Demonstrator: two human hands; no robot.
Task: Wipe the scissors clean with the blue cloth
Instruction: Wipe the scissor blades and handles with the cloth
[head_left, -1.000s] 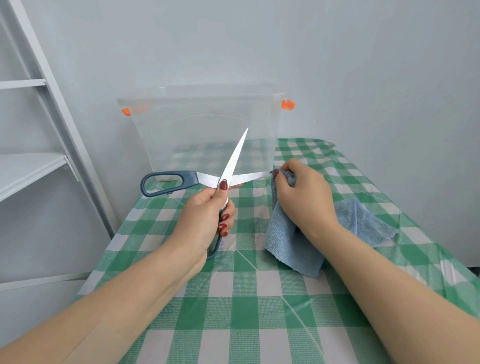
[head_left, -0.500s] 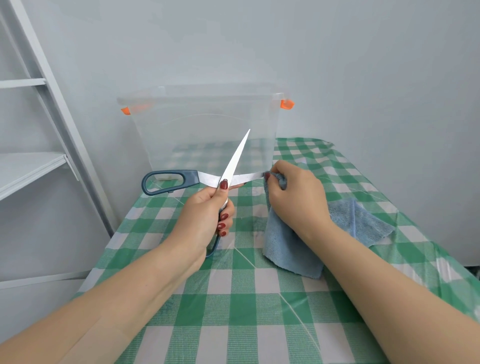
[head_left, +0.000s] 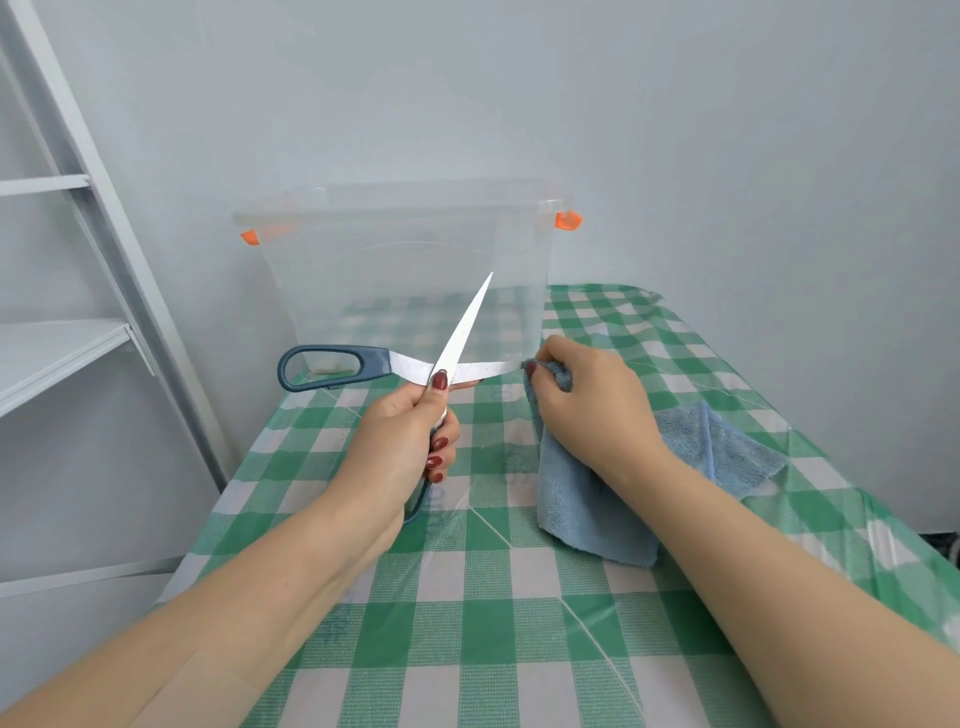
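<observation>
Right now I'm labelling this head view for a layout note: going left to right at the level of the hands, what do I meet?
Shelf unit → free handle loop of the scissors → left hand → right hand → loose end of the blue cloth.

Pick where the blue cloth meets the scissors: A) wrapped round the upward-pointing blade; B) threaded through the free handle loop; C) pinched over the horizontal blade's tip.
C: the right hand pinches the blue cloth over the tip of the horizontal blade of the open scissors, held by the left hand.
</observation>
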